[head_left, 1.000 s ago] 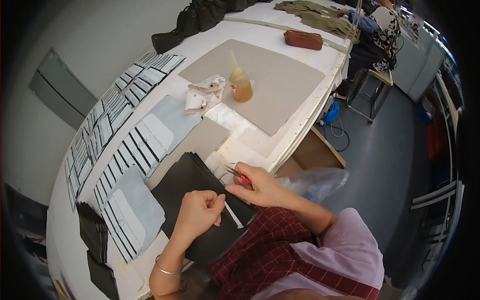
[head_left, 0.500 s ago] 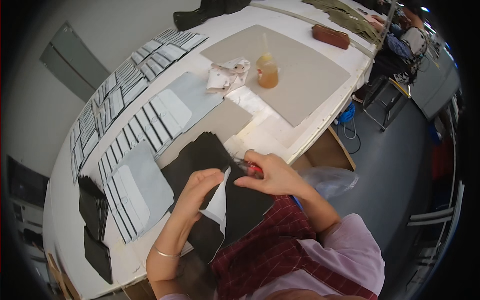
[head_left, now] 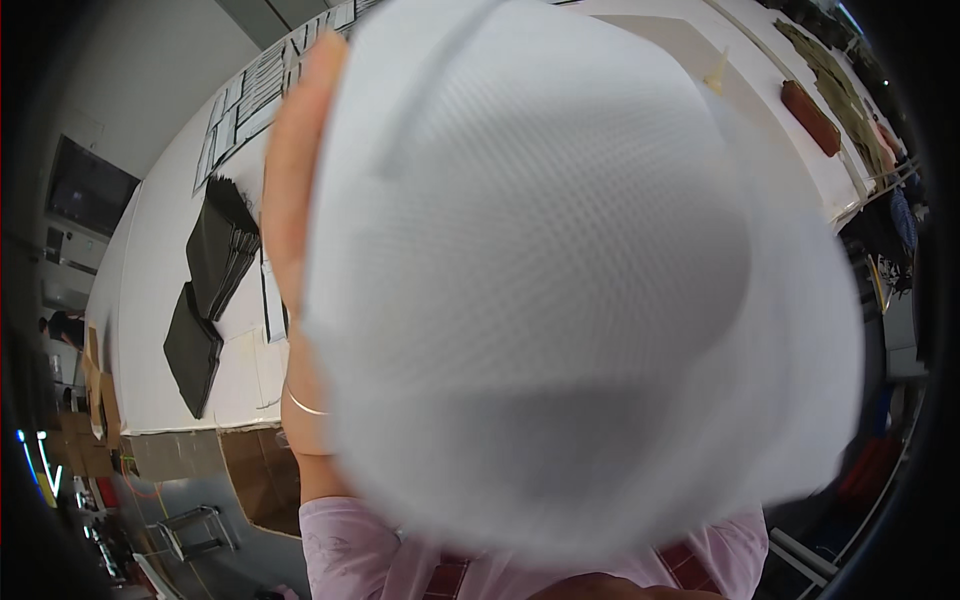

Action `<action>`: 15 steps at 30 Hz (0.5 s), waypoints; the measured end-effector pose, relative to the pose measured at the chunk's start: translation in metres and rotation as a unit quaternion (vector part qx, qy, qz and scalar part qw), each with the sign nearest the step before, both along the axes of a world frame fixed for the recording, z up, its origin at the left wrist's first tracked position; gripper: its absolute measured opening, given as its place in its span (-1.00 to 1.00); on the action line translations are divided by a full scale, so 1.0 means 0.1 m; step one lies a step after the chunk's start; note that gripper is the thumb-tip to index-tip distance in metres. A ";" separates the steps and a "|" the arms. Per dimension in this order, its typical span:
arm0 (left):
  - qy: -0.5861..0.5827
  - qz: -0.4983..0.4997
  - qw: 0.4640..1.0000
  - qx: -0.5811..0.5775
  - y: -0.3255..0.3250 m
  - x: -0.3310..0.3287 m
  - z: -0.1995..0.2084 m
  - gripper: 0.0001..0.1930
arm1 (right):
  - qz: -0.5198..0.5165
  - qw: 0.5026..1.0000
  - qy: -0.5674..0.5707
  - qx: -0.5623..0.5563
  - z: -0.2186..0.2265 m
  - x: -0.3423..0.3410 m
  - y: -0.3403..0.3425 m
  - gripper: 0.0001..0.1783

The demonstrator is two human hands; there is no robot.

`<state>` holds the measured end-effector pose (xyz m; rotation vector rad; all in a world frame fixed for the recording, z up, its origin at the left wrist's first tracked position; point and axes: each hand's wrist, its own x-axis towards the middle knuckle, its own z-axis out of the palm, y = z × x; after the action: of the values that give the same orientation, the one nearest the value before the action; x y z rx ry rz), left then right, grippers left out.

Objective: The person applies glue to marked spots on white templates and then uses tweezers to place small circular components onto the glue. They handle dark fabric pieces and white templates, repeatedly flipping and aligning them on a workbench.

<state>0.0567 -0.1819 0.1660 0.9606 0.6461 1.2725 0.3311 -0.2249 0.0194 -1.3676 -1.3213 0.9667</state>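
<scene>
A light grey-white piece of woven fabric (head_left: 540, 270) is raised right in front of me, blurred, and blocks most of the scene. At its left edge my left hand (head_left: 298, 200) grips it, a finger pointing up along the border. The rest of that hand is behind the cloth, and a thin bracelet (head_left: 306, 402) rings the wrist. My right hand is hidden by the fabric, so whether it holds anything does not show.
Dark folded fabric stacks (head_left: 222, 250) lie on the white table (head_left: 140, 330) at the left. Rows of pale, dark-striped pieces (head_left: 262, 92) lie farther back. A brown pouch (head_left: 810, 117) is at the far right. Below the left edge stand a cardboard box (head_left: 255, 475) and a stool (head_left: 193, 530).
The light fabric has come up from the dark cloth near the table to close before me, covering the view. My left hand rose with it. My right hand and its red-handled tool have gone from sight.
</scene>
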 end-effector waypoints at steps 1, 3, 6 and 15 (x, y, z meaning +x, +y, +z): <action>0.032 0.004 0.999 -0.003 -0.06 -0.04 -0.10 -0.78 | -0.009 1.000 0.018 0.016 -0.03 0.01 0.01 -0.64; 0.171 0.032 0.984 0.049 -0.28 -0.15 -0.45 -0.70 | -0.044 0.996 0.049 0.061 -0.03 0.09 0.00 -0.66; 0.264 -0.046 0.961 -0.069 -0.73 -0.38 -1.00 -0.58 | -0.101 0.985 0.048 0.135 0.11 0.35 0.04 -0.68; 0.562 0.092 0.814 0.118 -0.67 -0.73 -1.00 -0.88 | 0.250 0.838 -0.331 0.354 0.53 -0.20 0.03 -0.58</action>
<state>-0.0167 -0.2488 0.0660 1.9135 1.5396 0.8409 0.3111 -0.2217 0.0723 -0.7744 -2.3478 0.1976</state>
